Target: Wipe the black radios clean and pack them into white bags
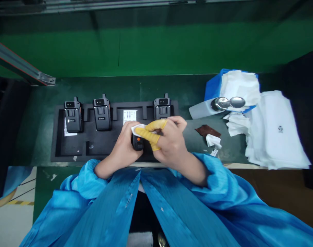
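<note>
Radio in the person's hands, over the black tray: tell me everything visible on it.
The black handheld radio is mostly hidden by the hands. Only a small part of its dark, matte, plastic-looking body shows, with an orange spot near the top. The left hand wraps around it, while the right hand is just beside it, pressing a white wipe with yellow finger cots close above. It is held over the black foam tray; whether it touches the tray cannot be told. Its screen and label are not visible.
</note>
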`<action>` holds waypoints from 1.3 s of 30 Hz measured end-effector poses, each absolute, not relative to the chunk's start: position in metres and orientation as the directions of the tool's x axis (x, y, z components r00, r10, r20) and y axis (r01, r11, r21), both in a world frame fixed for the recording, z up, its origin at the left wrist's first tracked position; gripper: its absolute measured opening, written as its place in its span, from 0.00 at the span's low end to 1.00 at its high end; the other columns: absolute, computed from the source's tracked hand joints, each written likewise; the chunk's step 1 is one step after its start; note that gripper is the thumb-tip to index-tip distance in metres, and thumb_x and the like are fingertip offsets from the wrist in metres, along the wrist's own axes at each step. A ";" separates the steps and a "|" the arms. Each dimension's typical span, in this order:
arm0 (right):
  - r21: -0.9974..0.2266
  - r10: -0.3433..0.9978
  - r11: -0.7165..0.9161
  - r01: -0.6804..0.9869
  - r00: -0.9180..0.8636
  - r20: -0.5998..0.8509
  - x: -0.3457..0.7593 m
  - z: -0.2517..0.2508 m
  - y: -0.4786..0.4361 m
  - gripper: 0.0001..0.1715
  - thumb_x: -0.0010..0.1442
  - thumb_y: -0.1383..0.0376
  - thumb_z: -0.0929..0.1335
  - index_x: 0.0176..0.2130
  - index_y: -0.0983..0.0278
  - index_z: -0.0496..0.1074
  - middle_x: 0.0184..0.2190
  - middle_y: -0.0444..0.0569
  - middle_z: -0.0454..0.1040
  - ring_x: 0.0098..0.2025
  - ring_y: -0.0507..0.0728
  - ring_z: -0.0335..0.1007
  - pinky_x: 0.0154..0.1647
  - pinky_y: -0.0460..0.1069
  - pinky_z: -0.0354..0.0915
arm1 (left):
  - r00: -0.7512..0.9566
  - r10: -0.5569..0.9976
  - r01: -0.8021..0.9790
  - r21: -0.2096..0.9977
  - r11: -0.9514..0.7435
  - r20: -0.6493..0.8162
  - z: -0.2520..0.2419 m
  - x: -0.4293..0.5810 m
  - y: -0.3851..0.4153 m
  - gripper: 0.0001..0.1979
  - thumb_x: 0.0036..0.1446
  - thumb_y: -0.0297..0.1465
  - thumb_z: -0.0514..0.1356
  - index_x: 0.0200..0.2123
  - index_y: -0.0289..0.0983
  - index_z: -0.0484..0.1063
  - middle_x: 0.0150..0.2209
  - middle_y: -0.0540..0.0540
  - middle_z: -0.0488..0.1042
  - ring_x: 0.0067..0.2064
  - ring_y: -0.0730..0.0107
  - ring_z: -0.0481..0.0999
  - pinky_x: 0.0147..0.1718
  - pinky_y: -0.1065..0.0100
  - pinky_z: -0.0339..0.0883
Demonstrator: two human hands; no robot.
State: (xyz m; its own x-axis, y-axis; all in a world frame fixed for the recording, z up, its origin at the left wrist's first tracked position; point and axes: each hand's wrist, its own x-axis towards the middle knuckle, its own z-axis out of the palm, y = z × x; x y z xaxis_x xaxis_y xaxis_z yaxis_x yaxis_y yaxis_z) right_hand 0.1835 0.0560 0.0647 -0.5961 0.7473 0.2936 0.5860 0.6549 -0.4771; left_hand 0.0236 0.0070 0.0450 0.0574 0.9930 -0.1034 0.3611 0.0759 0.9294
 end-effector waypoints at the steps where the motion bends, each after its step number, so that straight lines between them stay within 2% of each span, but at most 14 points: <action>1: -0.441 0.730 0.678 0.588 -0.607 0.313 0.180 0.064 0.053 0.26 0.56 0.73 0.62 0.46 0.47 0.75 0.33 0.42 0.72 0.36 0.53 0.62 0.47 0.57 0.49 | 0.053 0.994 0.357 0.931 0.072 -0.097 0.045 0.024 0.007 0.27 0.40 0.17 0.57 0.45 0.42 0.59 0.43 0.48 0.66 0.47 0.64 0.69 0.45 0.60 0.66; 6: -0.315 0.715 0.694 0.647 -0.572 0.401 0.177 0.066 0.037 0.21 0.56 0.73 0.62 0.39 0.50 0.77 0.30 0.41 0.72 0.36 0.53 0.63 0.48 0.57 0.48 | 0.047 0.994 0.383 0.921 0.070 -0.096 0.046 0.027 0.006 0.25 0.43 0.19 0.60 0.44 0.42 0.60 0.43 0.48 0.68 0.46 0.64 0.70 0.46 0.59 0.67; 9: -0.290 0.725 0.677 0.676 -0.547 0.419 0.180 0.070 0.031 0.23 0.56 0.74 0.61 0.41 0.50 0.76 0.28 0.40 0.74 0.35 0.52 0.65 0.48 0.57 0.49 | 0.051 0.995 0.408 0.911 0.055 -0.083 0.046 0.028 0.005 0.25 0.43 0.19 0.60 0.45 0.42 0.60 0.44 0.47 0.67 0.47 0.64 0.70 0.47 0.58 0.67; 16: -0.400 0.750 0.657 0.639 -0.495 0.439 0.186 0.068 0.024 0.24 0.53 0.76 0.61 0.43 0.54 0.75 0.29 0.42 0.74 0.33 0.53 0.65 0.47 0.56 0.50 | 0.067 0.996 0.401 0.916 0.025 -0.057 0.046 0.029 0.004 0.26 0.42 0.19 0.59 0.46 0.42 0.59 0.45 0.46 0.66 0.48 0.63 0.70 0.47 0.59 0.67; 20: -0.457 0.792 0.610 0.647 -0.480 0.378 0.198 0.062 0.028 0.27 0.50 0.76 0.63 0.44 0.53 0.74 0.33 0.44 0.73 0.35 0.54 0.64 0.46 0.56 0.49 | 0.061 0.995 0.413 0.910 0.048 -0.081 0.045 0.027 0.006 0.30 0.37 0.17 0.56 0.45 0.43 0.59 0.45 0.47 0.65 0.49 0.62 0.69 0.49 0.58 0.66; 25: -0.452 0.846 0.531 0.717 -0.418 0.330 0.212 0.054 0.032 0.25 0.48 0.76 0.62 0.40 0.53 0.76 0.32 0.43 0.71 0.33 0.52 0.63 0.45 0.56 0.50 | 0.056 0.990 0.409 0.908 0.094 -0.128 0.047 0.026 0.007 0.30 0.35 0.17 0.55 0.45 0.42 0.59 0.44 0.47 0.65 0.49 0.62 0.69 0.49 0.58 0.65; 30: -0.456 0.857 0.508 0.731 -0.376 0.353 0.221 0.054 0.035 0.27 0.48 0.77 0.62 0.43 0.55 0.76 0.32 0.44 0.71 0.34 0.53 0.64 0.44 0.56 0.52 | 0.061 0.982 0.438 0.889 0.132 -0.176 0.050 0.021 0.011 0.29 0.38 0.19 0.57 0.47 0.41 0.61 0.46 0.46 0.67 0.50 0.61 0.70 0.51 0.58 0.65; 32: -0.444 0.855 0.507 0.739 -0.366 0.368 0.224 0.054 0.036 0.26 0.49 0.76 0.63 0.42 0.55 0.76 0.32 0.44 0.70 0.34 0.53 0.64 0.44 0.55 0.53 | 0.064 0.971 0.476 0.862 0.172 -0.229 0.048 0.016 0.022 0.31 0.42 0.22 0.61 0.52 0.40 0.60 0.50 0.44 0.67 0.52 0.59 0.70 0.52 0.57 0.65; 35: -0.427 0.849 0.511 0.746 -0.362 0.384 0.227 0.053 0.038 0.23 0.50 0.75 0.63 0.40 0.55 0.76 0.30 0.44 0.68 0.33 0.52 0.64 0.43 0.54 0.54 | -0.005 0.961 0.590 0.775 0.227 -0.278 0.043 0.012 0.050 0.41 0.45 0.34 0.67 0.60 0.38 0.54 0.55 0.38 0.66 0.56 0.52 0.68 0.53 0.55 0.64; 37: -0.423 0.843 0.521 0.741 -0.370 0.389 0.226 0.052 0.038 0.21 0.51 0.75 0.63 0.39 0.56 0.76 0.30 0.44 0.69 0.34 0.52 0.64 0.43 0.54 0.54 | -0.098 0.950 0.708 0.650 0.275 -0.295 0.040 0.014 0.070 0.45 0.46 0.38 0.67 0.63 0.35 0.50 0.56 0.34 0.65 0.56 0.47 0.68 0.52 0.53 0.65; 39: -0.425 0.836 0.536 0.730 -0.388 0.389 0.224 0.053 0.037 0.20 0.51 0.76 0.63 0.38 0.56 0.76 0.31 0.43 0.70 0.33 0.52 0.65 0.43 0.54 0.55 | -0.174 0.928 0.809 0.489 0.325 -0.330 0.038 0.019 0.085 0.44 0.50 0.39 0.66 0.64 0.32 0.47 0.56 0.31 0.64 0.52 0.44 0.72 0.47 0.53 0.68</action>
